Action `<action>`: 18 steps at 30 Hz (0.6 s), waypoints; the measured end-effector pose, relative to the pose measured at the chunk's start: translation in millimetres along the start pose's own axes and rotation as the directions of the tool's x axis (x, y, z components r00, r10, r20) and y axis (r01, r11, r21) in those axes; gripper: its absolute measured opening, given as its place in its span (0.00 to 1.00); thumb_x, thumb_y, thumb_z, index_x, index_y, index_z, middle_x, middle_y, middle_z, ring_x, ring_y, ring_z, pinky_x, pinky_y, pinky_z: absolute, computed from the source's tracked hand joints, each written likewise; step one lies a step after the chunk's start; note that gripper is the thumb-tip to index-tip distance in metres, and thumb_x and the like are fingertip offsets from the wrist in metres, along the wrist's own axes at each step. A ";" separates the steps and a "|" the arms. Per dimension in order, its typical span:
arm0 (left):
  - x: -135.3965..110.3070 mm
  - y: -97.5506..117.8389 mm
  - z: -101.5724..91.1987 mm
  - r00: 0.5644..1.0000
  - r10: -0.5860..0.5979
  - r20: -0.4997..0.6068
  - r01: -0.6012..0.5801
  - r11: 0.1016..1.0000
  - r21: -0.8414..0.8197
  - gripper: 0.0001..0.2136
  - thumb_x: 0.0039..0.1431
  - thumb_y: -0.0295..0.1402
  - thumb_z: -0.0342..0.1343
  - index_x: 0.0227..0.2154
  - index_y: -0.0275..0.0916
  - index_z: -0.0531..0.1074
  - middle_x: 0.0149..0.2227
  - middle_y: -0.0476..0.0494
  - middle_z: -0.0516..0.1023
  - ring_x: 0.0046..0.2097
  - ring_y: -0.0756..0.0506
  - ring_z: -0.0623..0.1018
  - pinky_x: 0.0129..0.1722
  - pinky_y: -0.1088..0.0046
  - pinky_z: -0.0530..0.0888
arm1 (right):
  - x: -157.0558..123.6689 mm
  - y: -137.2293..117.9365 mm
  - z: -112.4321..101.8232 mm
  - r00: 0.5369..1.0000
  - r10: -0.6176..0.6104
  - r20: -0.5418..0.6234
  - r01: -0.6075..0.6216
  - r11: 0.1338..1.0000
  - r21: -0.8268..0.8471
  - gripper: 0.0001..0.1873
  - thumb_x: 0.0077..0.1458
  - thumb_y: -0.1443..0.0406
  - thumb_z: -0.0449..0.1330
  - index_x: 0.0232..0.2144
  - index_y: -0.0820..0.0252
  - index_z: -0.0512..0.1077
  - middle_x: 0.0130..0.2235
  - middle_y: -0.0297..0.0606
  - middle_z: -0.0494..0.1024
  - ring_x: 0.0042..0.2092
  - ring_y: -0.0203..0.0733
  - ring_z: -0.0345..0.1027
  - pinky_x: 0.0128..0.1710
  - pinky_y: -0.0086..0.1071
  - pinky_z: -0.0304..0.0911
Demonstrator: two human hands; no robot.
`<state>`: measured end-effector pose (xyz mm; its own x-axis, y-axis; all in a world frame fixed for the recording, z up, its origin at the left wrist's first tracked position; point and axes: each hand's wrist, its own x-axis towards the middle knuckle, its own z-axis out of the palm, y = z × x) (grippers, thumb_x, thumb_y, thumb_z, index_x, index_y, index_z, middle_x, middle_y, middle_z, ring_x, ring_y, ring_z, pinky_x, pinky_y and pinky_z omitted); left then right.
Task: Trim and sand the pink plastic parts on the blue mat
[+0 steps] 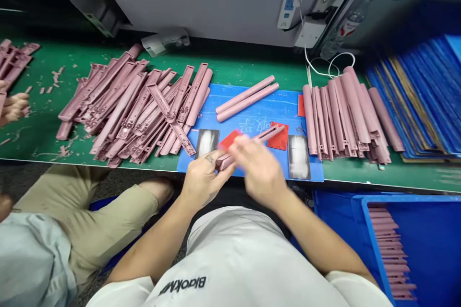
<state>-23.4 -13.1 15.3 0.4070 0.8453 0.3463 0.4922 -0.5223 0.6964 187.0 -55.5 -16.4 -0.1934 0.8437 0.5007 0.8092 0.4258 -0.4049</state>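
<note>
My left hand [203, 177] is closed around the near end of a long, hollow pink plastic strip [268, 133], just above the front of a blue mat [248, 115]. The strip slants away to the right. Over its middle is my right hand [262, 165], smeared by motion, so its grip is unclear. A red square sheet [230, 139] shows at the right fingertips; whether they hold it cannot be made out. Another red sheet [278, 138] lies under the strip's far end. Two smooth pink strips [248, 98] rest behind on the mat.
A heap of pink strips [140, 105] lies left, a stacked row of them [345, 115] right. Dark panels [298, 156] sit on the mat. Blue sheets [425, 91] are piled far right, above a blue bin [363, 230]. A co-worker's hand [14, 108] is at far left.
</note>
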 end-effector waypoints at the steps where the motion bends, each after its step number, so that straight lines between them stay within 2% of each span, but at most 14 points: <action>1: -0.8 -0.2 0.0 1.000 0.019 -0.016 -0.019 1.000 0.012 0.13 0.70 0.41 0.63 0.48 0.37 0.83 0.40 0.42 0.91 0.35 0.44 0.89 0.40 0.72 0.84 | 1.5 9.7 -1.1 0.994 0.111 -0.006 -0.111 0.993 -0.039 0.39 0.67 0.77 0.46 0.75 0.51 0.66 0.72 0.39 0.74 0.75 0.47 0.65 0.78 0.56 0.59; 2: -1.5 -0.4 0.0 0.998 0.040 -0.045 -0.039 0.999 0.033 0.13 0.70 0.40 0.64 0.49 0.37 0.83 0.41 0.42 0.91 0.37 0.44 0.89 0.42 0.72 0.84 | 2.0 20.5 -1.9 0.969 0.245 0.004 -0.244 0.966 -0.086 0.40 0.66 0.78 0.45 0.75 0.52 0.66 0.71 0.41 0.75 0.74 0.48 0.66 0.78 0.59 0.59; 3: -2.0 -0.9 0.1 0.995 0.069 -0.069 -0.065 0.996 0.060 0.12 0.71 0.39 0.64 0.49 0.37 0.83 0.43 0.41 0.91 0.38 0.44 0.90 0.44 0.72 0.85 | 1.1 29.8 -2.1 0.956 0.294 0.011 -0.291 0.950 -0.110 0.40 0.65 0.78 0.46 0.75 0.56 0.66 0.70 0.44 0.76 0.74 0.52 0.67 0.77 0.62 0.58; 4: -2.4 -1.6 0.1 0.991 0.106 -0.079 -0.100 0.992 0.083 0.12 0.71 0.39 0.64 0.49 0.37 0.82 0.43 0.41 0.91 0.39 0.44 0.90 0.44 0.73 0.85 | -1.0 36.4 -1.5 0.955 0.297 0.021 -0.293 0.948 -0.121 0.39 0.65 0.78 0.47 0.75 0.55 0.68 0.70 0.44 0.76 0.74 0.51 0.67 0.78 0.60 0.59; 7: -3.6 -5.8 0.4 0.985 0.169 -0.035 -0.163 0.978 0.130 0.11 0.73 0.38 0.62 0.48 0.36 0.81 0.40 0.42 0.90 0.35 0.45 0.89 0.39 0.74 0.84 | -7.7 43.5 2.2 0.986 0.100 0.132 -0.090 0.993 -0.082 0.38 0.67 0.75 0.49 0.75 0.50 0.66 0.74 0.38 0.71 0.77 0.46 0.60 0.80 0.52 0.56; 8: -4.2 -7.7 0.7 0.986 0.167 -0.026 -0.162 0.977 0.139 0.11 0.73 0.38 0.62 0.48 0.36 0.81 0.40 0.42 0.90 0.34 0.45 0.88 0.38 0.74 0.83 | -8.0 46.1 2.2 0.984 0.080 0.156 -0.068 0.994 -0.085 0.38 0.67 0.75 0.49 0.75 0.50 0.67 0.74 0.37 0.71 0.77 0.46 0.59 0.80 0.52 0.56; 9: -4.7 -9.5 0.9 0.986 0.165 -0.038 -0.158 0.977 0.141 0.11 0.73 0.39 0.63 0.48 0.36 0.81 0.40 0.42 0.90 0.34 0.45 0.88 0.38 0.74 0.83 | -7.0 50.0 0.8 0.975 0.153 0.161 -0.133 0.983 -0.125 0.38 0.66 0.76 0.47 0.73 0.51 0.70 0.73 0.37 0.73 0.77 0.46 0.61 0.79 0.54 0.56; 11: -5.4 -12.3 1.0 0.985 0.150 -0.081 -0.140 0.982 0.128 0.12 0.72 0.39 0.64 0.49 0.36 0.80 0.42 0.41 0.90 0.37 0.44 0.89 0.42 0.72 0.84 | -3.1 60.1 -4.6 0.936 0.330 0.119 -0.301 0.930 -0.213 0.39 0.63 0.78 0.44 0.72 0.59 0.72 0.70 0.46 0.76 0.75 0.51 0.66 0.77 0.61 0.60; 12: -5.4 -13.1 0.5 0.984 0.151 -0.094 -0.139 0.984 0.115 0.12 0.72 0.40 0.65 0.50 0.36 0.80 0.43 0.41 0.90 0.38 0.44 0.89 0.44 0.72 0.84 | -1.5 64.0 -7.7 0.925 0.365 0.110 -0.333 0.914 -0.231 0.39 0.62 0.79 0.44 0.72 0.63 0.71 0.70 0.49 0.76 0.74 0.53 0.67 0.76 0.63 0.60; 13: -5.0 -13.6 -0.4 0.985 0.152 -0.086 -0.143 0.984 0.104 0.12 0.72 0.40 0.65 0.50 0.36 0.80 0.43 0.41 0.90 0.39 0.44 0.89 0.45 0.72 0.84 | -0.8 66.0 -10.3 0.925 0.360 0.121 -0.326 0.916 -0.233 0.39 0.62 0.78 0.46 0.72 0.63 0.70 0.70 0.49 0.76 0.74 0.53 0.66 0.77 0.61 0.59; 16: -0.8 -16.7 -4.5 0.991 0.137 -0.010 -0.135 0.986 0.095 0.12 0.72 0.39 0.65 0.50 0.36 0.81 0.43 0.42 0.89 0.39 0.46 0.88 0.46 0.74 0.83 | -2.7 66.6 -14.3 0.946 0.204 0.250 -0.162 0.970 -0.179 0.39 0.65 0.76 0.48 0.75 0.55 0.66 0.76 0.39 0.68 0.78 0.47 0.57 0.81 0.52 0.53; 17: 1.6 -19.4 -5.6 0.991 0.131 -0.005 -0.130 0.988 0.087 0.11 0.72 0.38 0.65 0.50 0.36 0.81 0.43 0.41 0.88 0.40 0.46 0.87 0.46 0.74 0.82 | -3.6 68.7 -15.3 0.942 0.205 0.266 -0.158 0.970 -0.187 0.39 0.65 0.76 0.47 0.75 0.55 0.67 0.76 0.39 0.68 0.78 0.47 0.58 0.81 0.52 0.53; 18: 4.4 -23.3 -6.3 0.993 0.120 -0.008 -0.119 0.990 0.079 0.11 0.72 0.36 0.64 0.51 0.36 0.82 0.44 0.41 0.86 0.41 0.46 0.86 0.46 0.73 0.81 | -4.0 73.2 -16.6 0.932 0.265 0.249 -0.209 0.951 -0.227 0.39 0.65 0.77 0.47 0.74 0.57 0.68 0.74 0.42 0.70 0.77 0.48 0.61 0.80 0.53 0.56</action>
<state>-37.9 3.5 4.6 0.4572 0.7770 0.4326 0.4990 -0.6268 0.5985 256.1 -33.1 -35.3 -0.1045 0.9801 0.1687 0.9362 0.1542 -0.3159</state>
